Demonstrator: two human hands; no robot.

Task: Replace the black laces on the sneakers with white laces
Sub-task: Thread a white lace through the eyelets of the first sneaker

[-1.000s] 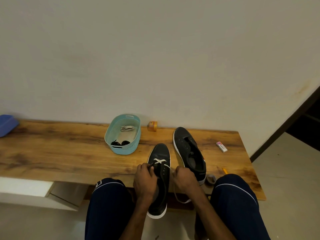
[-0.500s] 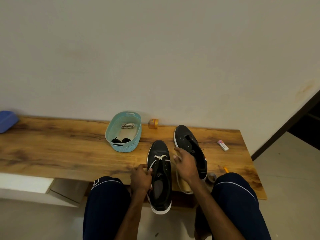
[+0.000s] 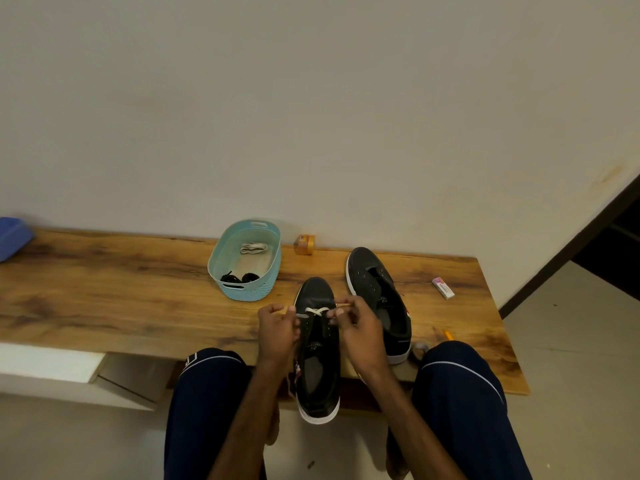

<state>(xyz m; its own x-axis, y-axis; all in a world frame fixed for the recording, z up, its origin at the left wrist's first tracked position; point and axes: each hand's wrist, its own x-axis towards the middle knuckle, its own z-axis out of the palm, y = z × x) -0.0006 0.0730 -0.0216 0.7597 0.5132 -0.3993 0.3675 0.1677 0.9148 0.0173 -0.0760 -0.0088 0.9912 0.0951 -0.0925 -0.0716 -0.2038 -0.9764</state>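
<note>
A black sneaker (image 3: 318, 358) with a white sole lies toe-away at the table's front edge, its heel hanging over. A white lace (image 3: 317, 311) crosses its lowest eyelets. My left hand (image 3: 277, 327) pinches the lace's left end beside the shoe. My right hand (image 3: 356, 323) pinches the right end on the other side. A second black sneaker (image 3: 375, 292), with no lace, lies to the right. The teal basket (image 3: 258, 292) holds a bundled white lace (image 3: 254, 248) and black laces (image 3: 239, 278).
The wooden table (image 3: 104, 296) stands against a pale wall. On it are a small orange box (image 3: 304, 244), a white eraser-like packet (image 3: 443, 287), a pencil tip (image 3: 447, 334) and a tape roll (image 3: 419, 348). A blue object (image 3: 12, 233) sits far left. My knees flank the shoe.
Both hands have moved up from the shoe's middle to its lowest eyelets and drawn the lace ends out sideways. The sneaker shifted slightly.
</note>
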